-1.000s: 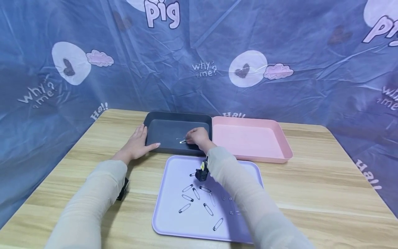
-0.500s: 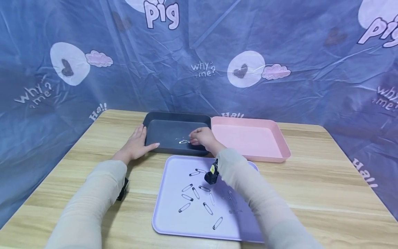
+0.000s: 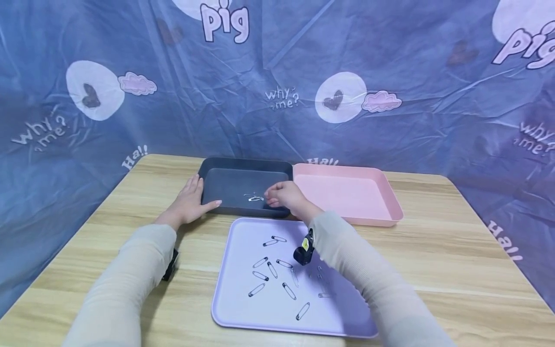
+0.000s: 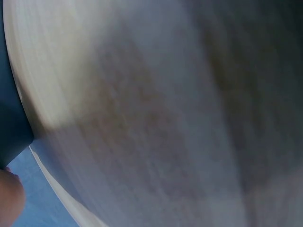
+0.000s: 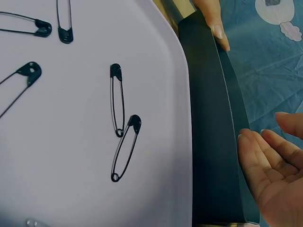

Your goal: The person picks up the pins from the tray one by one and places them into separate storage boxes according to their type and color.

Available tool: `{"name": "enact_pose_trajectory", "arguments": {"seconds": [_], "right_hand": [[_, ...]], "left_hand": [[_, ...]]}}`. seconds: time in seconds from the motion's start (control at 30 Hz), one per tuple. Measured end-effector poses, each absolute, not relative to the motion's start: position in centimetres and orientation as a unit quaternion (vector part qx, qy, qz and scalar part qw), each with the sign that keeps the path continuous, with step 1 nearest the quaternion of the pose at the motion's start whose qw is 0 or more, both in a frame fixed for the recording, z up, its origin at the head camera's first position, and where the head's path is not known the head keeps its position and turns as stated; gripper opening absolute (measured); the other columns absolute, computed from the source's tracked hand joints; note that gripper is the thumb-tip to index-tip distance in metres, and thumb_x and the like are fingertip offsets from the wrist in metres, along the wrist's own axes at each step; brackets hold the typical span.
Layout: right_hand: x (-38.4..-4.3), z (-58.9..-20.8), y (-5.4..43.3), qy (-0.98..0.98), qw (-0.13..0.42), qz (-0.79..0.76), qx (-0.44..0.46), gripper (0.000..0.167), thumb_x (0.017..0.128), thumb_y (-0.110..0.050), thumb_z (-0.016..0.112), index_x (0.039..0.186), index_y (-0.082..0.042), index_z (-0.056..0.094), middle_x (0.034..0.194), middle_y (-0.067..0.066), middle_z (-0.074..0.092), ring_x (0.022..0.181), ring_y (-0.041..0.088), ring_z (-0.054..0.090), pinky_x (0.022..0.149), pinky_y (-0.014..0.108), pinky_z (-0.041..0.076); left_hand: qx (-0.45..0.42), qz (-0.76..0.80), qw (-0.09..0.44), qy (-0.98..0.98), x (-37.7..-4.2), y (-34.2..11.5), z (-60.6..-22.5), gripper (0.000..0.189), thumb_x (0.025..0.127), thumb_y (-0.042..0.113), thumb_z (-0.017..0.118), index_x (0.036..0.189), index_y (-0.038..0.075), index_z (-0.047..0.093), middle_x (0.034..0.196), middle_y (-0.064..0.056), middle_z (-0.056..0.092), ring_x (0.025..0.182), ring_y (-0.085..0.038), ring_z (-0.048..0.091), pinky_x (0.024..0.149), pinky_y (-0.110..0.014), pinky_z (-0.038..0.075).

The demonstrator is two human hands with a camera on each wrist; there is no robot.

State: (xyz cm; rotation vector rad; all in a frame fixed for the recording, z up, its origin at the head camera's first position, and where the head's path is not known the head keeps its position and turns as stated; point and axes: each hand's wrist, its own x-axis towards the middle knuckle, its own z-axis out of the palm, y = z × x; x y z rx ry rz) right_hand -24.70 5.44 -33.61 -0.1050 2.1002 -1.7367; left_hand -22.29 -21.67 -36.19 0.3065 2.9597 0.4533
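Observation:
My left hand [image 3: 187, 201] rests with spread fingers against the left end of the dark grey tray [image 3: 234, 180]. Over the right part of that tray is my right hand [image 3: 286, 195]; in the right wrist view its thumb stands apart from loosely bent fingers [image 5: 258, 163], and nothing shows between them. Silvery safety pins [image 3: 256, 198] lie in the dark tray, just left of the right fingertips. On the lilac tray [image 3: 225, 294], nearer to me, several black safety pins [image 3: 289, 291] lie scattered. A few paler pins [image 3: 325, 295] are there too, partly in the arm's shadow.
A pink tray [image 3: 347, 193] stands right beside the dark one. All three trays are on a wooden table [image 3: 438, 250], with a blue printed cloth [image 3: 243, 120] hanging behind. My right forearm [image 3: 368, 274] crosses above the lilac tray's right side.
My right hand has drawn slightly to the right, away from the silvery pins in the dark tray. Its forearm moved right too, uncovering black pins near the lilac tray's far edge. The left hand stays.

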Motion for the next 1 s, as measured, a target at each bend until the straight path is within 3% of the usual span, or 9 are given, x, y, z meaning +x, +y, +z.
{"name": "enact_pose_trajectory", "arguments": {"seconds": [0.63,1.0], "right_hand": [[-22.7,-33.1,7.5,0.741,0.225,-0.63,-0.062,0.021,0.082,0.002,0.051,0.098,0.016,0.054,0.098,0.033,0.054,0.084,0.035,0.058,0.069,0.032,0.049],[-21.3,-32.7,9.5,0.744,0.241,-0.617,-0.088,0.019,0.081,0.0,0.052,0.093,0.014,0.056,0.088,0.024,0.059,0.074,0.024,0.061,0.072,0.037,0.048]], "left_hand": [[0.105,0.146,0.059,0.982,-22.4,-21.9,-36.9,0.1,0.078,0.067,0.032,0.133,-0.013,0.004,0.139,-0.027,-0.005,0.127,-0.036,-0.006,0.101,-0.046,0.001],[0.106,0.148,0.059,0.982,-22.5,-21.7,-36.6,0.1,0.079,0.066,0.032,0.132,-0.013,0.003,0.139,-0.027,-0.005,0.127,-0.037,-0.006,0.101,-0.045,0.0]]}}
